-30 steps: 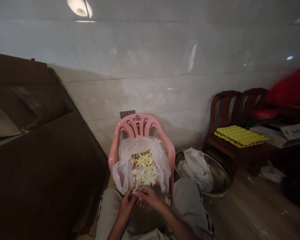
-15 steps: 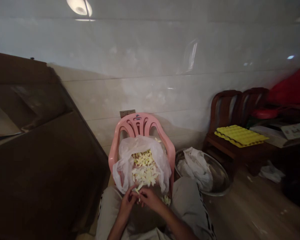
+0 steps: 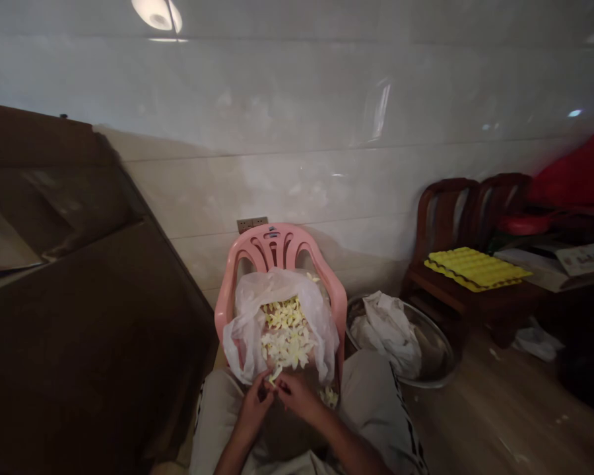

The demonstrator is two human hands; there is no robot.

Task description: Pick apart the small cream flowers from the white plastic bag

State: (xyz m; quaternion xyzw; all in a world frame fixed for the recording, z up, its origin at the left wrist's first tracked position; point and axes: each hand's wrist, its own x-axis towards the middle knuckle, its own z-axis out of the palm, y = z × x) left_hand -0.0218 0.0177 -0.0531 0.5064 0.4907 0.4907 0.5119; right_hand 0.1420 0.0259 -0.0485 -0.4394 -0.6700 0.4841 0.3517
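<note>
Indoors, noted a glossy pale tiled wall (image 3: 297, 99) above dim brown floor (image 3: 480, 415). Before it, logged a pink plastic armchair (image 3: 337, 293), bearing an open translucent white plastic bag (image 3: 247, 300) with loose pale-yellow flowers (image 3: 290, 344). Nearer, observed left hand (image 3: 256, 402) and right hand (image 3: 297, 394), fingers closed, pinching a small pale-yellow blossom (image 3: 272, 380).

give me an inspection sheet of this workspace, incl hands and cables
surface: pink plastic chair, seat mostly covered
job's things: flowers heaped in open plastic bag
clutter: metal basin holding crumpled white material; yellow egg tray on wooden chair
hands: left hand and right hand close together at small flower; which one grips it is unclear
cables: nothing seen
surroundings: tiled wall with socket
</note>
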